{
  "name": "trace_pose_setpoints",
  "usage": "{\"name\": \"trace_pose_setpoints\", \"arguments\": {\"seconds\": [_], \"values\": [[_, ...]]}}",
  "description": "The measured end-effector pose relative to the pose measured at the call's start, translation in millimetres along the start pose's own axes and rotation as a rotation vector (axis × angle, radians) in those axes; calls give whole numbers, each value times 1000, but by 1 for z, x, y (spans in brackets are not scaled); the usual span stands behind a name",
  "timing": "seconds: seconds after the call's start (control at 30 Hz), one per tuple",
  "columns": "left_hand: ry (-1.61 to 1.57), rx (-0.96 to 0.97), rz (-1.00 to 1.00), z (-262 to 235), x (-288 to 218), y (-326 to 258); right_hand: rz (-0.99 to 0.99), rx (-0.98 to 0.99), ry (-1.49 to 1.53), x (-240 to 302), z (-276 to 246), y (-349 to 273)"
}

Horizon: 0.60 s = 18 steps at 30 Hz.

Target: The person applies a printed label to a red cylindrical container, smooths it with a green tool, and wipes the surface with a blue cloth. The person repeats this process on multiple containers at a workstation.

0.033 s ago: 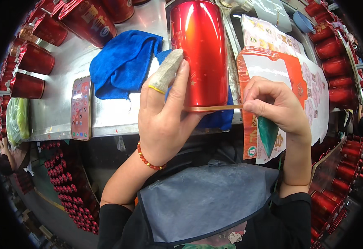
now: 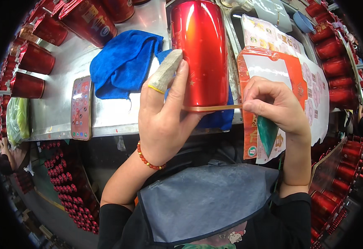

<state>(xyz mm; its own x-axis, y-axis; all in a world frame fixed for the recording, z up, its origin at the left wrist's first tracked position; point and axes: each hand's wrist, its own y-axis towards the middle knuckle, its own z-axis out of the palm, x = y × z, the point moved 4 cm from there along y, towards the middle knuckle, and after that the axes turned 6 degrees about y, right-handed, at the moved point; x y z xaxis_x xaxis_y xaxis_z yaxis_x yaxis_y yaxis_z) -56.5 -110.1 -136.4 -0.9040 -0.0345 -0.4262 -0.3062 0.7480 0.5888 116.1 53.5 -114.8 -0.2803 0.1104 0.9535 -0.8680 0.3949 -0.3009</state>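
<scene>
A glossy red metal canister (image 2: 202,54) lies on the bench, its near end toward me. My left hand (image 2: 160,112) grips the canister's left side and near end; a grey cloth finger cover with a yellow hem is on one finger. Along the near rim runs a thin gold-tan strip (image 2: 227,107). The fingers of my right hand (image 2: 272,101) pinch the strip's right end, just off the canister. From under that hand a dark green pointed piece (image 2: 267,135) sticks out downward; its upper part is hidden. A blue cloth (image 2: 219,120) shows beneath the canister.
Left of the canister lie a crumpled blue cloth (image 2: 125,64) and a phone (image 2: 81,108) with its screen lit. Red-and-white printed sheets (image 2: 268,68) sit at the right. More red canisters (image 2: 86,23) stand far left, and others (image 2: 341,74) line the right side.
The star mark on the canister has shifted a touch to the left. Both hands keep the same hold.
</scene>
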Motion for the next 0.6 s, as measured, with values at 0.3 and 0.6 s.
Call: {"name": "trace_pose_setpoints", "arguments": {"seconds": [0.3,0.6], "values": [[-182,61,-39,7,14,-11,28,12,-26,-11,4,11],[-29,0,52,-15,-9,-32,73,46,-37,-15,9,20]]}}
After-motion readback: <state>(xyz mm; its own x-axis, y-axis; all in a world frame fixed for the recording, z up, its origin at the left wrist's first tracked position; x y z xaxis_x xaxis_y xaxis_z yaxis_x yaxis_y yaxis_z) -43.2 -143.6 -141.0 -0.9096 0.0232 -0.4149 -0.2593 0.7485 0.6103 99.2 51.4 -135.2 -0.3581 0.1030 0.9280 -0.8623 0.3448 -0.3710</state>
